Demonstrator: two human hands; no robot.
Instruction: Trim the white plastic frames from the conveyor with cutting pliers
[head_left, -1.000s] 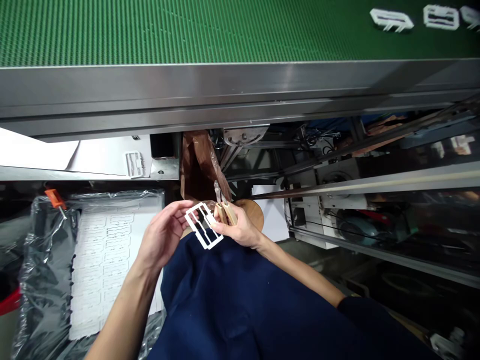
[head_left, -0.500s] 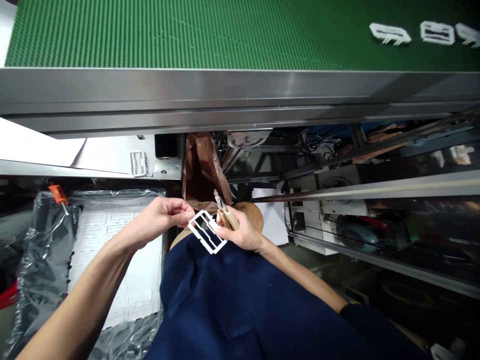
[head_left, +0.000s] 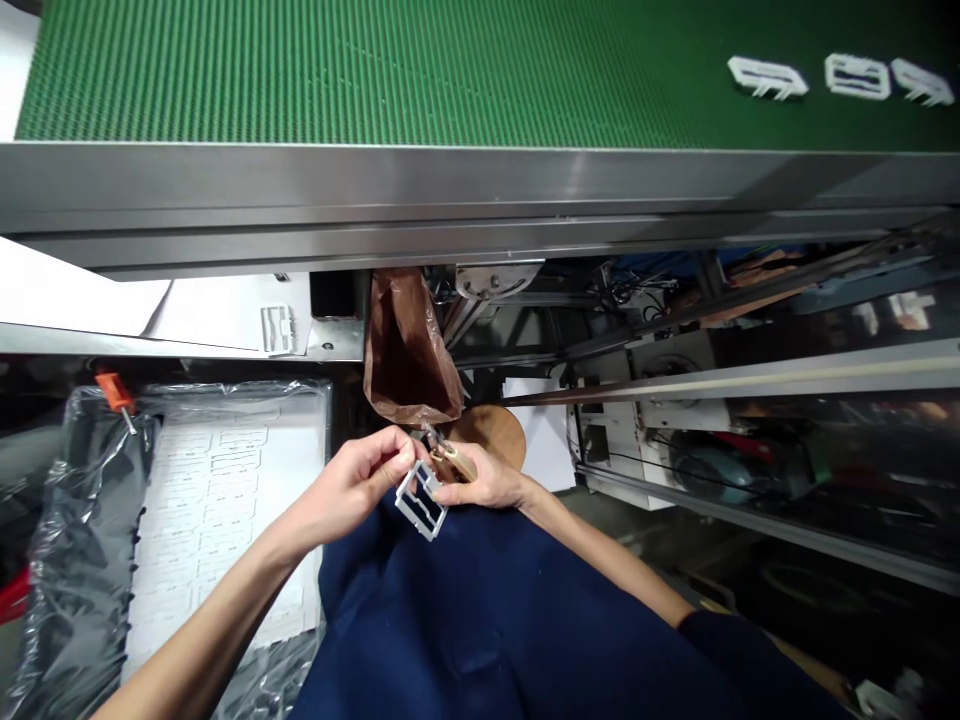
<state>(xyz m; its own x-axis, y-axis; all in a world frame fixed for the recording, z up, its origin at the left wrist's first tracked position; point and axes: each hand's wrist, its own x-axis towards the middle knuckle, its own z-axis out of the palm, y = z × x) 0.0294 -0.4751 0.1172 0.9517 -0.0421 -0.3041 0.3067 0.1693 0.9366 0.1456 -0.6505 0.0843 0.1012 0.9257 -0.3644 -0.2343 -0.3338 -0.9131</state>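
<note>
My left hand (head_left: 367, 482) is closed, its thumb and forefinger pinching the upper corner of a white plastic frame (head_left: 412, 519). The frame has long slots and is tilted above my lap. My right hand (head_left: 484, 478) is wrapped round a pair of nippers (head_left: 459, 461) with tan handles, and its thumb also presses on the frame's right edge. The jaws of the nippers point up and left, close to my left fingertips. Whether they touch the frame I cannot tell.
Several white plastic parts (head_left: 857, 77) lie on a green ribbed belt (head_left: 360, 70) behind a metal rail (head_left: 480, 180). An open brown bag (head_left: 390, 400) hangs below. Another frame (head_left: 279, 330) lies on the left ledge. A plastic-lined box (head_left: 75, 540) holds printed sheets (head_left: 217, 520).
My left hand has moved right, towards the nippers. The frame has turned and tilted more steeply, shifting slightly down. The nippers have tipped left. In view, the belt parts sit slightly farther left.
</note>
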